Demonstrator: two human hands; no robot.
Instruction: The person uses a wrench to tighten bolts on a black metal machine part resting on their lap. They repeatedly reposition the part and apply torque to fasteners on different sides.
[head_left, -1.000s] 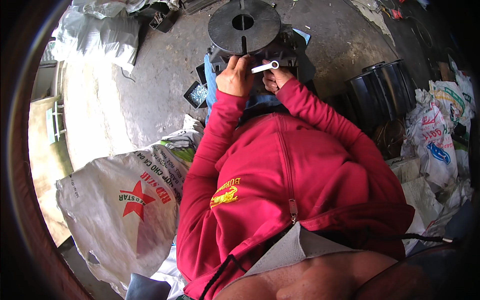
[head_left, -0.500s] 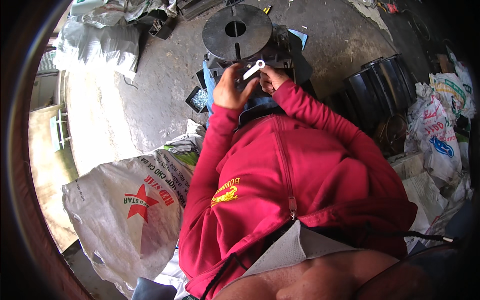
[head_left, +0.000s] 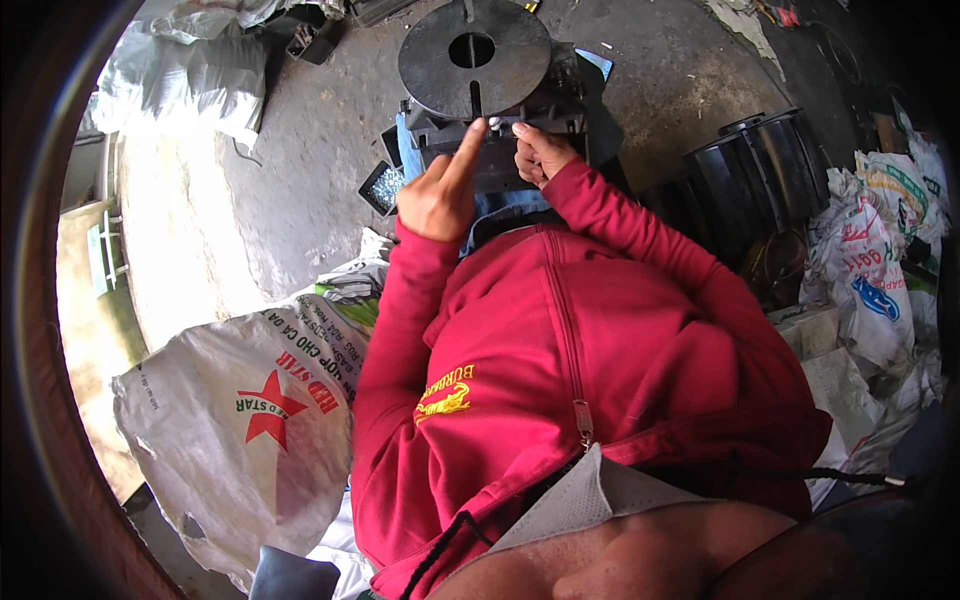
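1. My left hand is raised with the index finger stretched out, its tip touching the near rim of the round dark metal disc with a centre hole and a slot cut toward me; the other fingers are curled in
2. My right hand is closed into a loose fist, thumb pressed against the bent fingers, just right of my left fingertip; I cannot tell whether it pinches anything
3. The disc sits on top of a blocky dark machine body, which lies directly beyond both hands and touches my right knuckles
4. Left of my left hand, a small open box of shiny metal bits rests on the stained grey concrete floor
5. Below my left elbow lies a white woven sack with a red star; far right of my right arm stands a black ribbed drum, with more printed sacks beyond it
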